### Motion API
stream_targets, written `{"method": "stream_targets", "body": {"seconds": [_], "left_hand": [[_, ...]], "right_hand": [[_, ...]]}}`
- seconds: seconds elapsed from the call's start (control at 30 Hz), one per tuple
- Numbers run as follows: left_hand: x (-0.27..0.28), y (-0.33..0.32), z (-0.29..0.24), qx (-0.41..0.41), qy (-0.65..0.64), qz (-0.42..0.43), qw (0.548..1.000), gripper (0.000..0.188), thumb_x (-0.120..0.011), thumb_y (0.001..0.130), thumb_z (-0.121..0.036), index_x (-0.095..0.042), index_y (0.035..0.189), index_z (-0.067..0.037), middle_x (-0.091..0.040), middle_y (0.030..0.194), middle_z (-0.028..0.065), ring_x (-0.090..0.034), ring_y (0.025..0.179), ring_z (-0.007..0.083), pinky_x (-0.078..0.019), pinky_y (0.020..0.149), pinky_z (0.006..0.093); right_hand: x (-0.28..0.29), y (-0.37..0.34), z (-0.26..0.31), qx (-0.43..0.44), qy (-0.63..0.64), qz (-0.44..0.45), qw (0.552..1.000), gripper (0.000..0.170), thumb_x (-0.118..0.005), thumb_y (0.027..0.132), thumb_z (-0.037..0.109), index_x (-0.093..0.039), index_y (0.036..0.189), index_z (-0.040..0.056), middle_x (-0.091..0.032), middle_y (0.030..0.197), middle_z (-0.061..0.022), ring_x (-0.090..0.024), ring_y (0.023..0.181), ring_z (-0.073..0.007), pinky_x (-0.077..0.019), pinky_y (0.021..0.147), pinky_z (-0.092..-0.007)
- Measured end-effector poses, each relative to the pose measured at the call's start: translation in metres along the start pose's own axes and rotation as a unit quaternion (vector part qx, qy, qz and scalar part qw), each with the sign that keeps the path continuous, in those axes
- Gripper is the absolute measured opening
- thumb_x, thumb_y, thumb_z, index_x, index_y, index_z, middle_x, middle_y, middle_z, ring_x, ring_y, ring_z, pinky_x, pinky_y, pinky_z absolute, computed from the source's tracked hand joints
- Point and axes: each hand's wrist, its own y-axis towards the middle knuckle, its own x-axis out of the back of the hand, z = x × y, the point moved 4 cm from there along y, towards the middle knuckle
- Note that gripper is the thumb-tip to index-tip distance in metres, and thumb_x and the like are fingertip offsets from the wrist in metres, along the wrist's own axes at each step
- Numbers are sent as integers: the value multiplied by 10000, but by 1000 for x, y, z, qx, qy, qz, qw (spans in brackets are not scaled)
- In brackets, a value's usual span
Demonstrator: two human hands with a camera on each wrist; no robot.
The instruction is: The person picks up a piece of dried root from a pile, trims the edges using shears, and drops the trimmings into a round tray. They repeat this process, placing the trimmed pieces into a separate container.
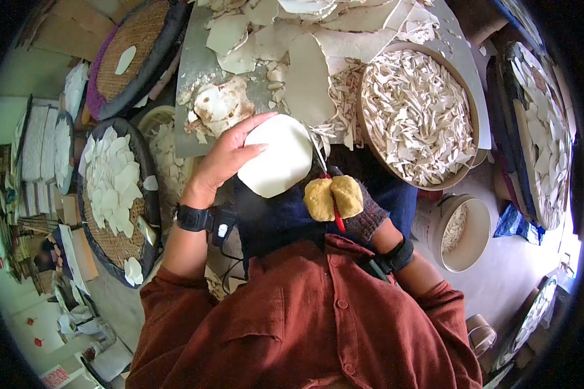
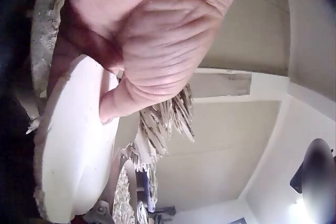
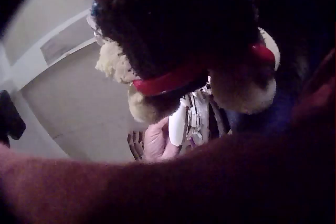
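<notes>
My left hand [image 1: 227, 159] pinches a thin white slice [image 1: 280, 157], roughly round with a few straight edges, its thumb lying on the top face. In the left wrist view the slice [image 2: 73, 150] appears edge-on, with a rough rim. My right hand [image 1: 368, 217], in a dark knitted glove, grips scissors [image 1: 319, 157] with red handles wrapped in yellow foam [image 1: 347, 196]. The blades stand right at the slice's right edge. In the right wrist view the glove [image 3: 173, 35] is dark, and the red handle [image 3: 168, 83] shows between foam pieces.
Ahead is a metal table [image 1: 194, 58] with large pale sheets [image 1: 311, 78] and scraps. A round basin [image 1: 477, 123] of white trimmings stands at its right, a white bucket [image 1: 477, 240] below. Woven trays [image 1: 130, 243] with white slices stand at left; another tray [image 1: 532, 123] leans at right.
</notes>
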Motion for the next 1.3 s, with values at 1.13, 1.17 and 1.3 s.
{"method": "stream_targets", "body": {"seconds": [1.13, 1.17, 1.3], "left_hand": [[10, -40, 2, -36, -297, -117, 947, 171, -525, 849, -58, -530, 1018, -28, -580, 980, 72, -567, 937, 142, -465, 823, 266], [9, -39, 6, -45, -282, -155, 946, 180, -524, 850, -50, -524, 1028, -27, -578, 995, 79, -565, 946, 143, -465, 830, 272], [-3, -32, 22, -102, -205, -257, 939, 351, -541, 835, -9, -466, 1178, -10, -549, 1116, 106, -541, 1017, 159, -443, 895, 305]], "right_hand": [[-7, -17, 2, 180, -423, -10, 888, 253, -473, 906, 190, -541, 1086, 25, -599, 1055, -115, -579, 984, -223, -460, 887, -354], [-10, -19, 2, 179, -468, -18, 865, 247, -473, 908, 190, -545, 1079, 26, -604, 1045, -119, -584, 974, -224, -464, 880, -351], [-18, -8, -6, 138, -218, 56, 964, 249, -447, 904, 174, -540, 1070, 13, -605, 1049, -119, -589, 974, -233, -470, 871, -356]]}}
